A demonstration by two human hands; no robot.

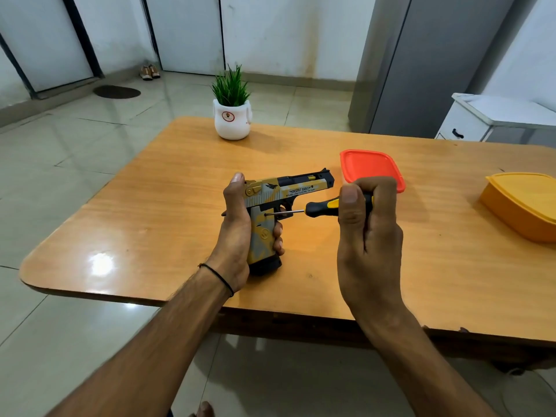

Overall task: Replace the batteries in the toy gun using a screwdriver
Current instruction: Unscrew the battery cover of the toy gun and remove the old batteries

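A yellow, grey and black toy gun point(288, 191) stands upright on the wooden table point(150, 212), barrel pointing right. My left hand point(237, 230) grips its handle from behind, thumb up by the rear of the slide. My right hand point(365, 224) holds a black and yellow screwdriver point(320, 206) by the handle. Its thin metal shaft runs left and its tip sits at a screw hole on the upper part of the grip.
An orange-red lid point(370, 167) lies flat just behind my right hand. A yellow container point(523, 203) sits at the table's right edge. A white pot with a green plant point(231, 118) stands at the far edge. A white cabinet point(481, 118) is beyond the table.
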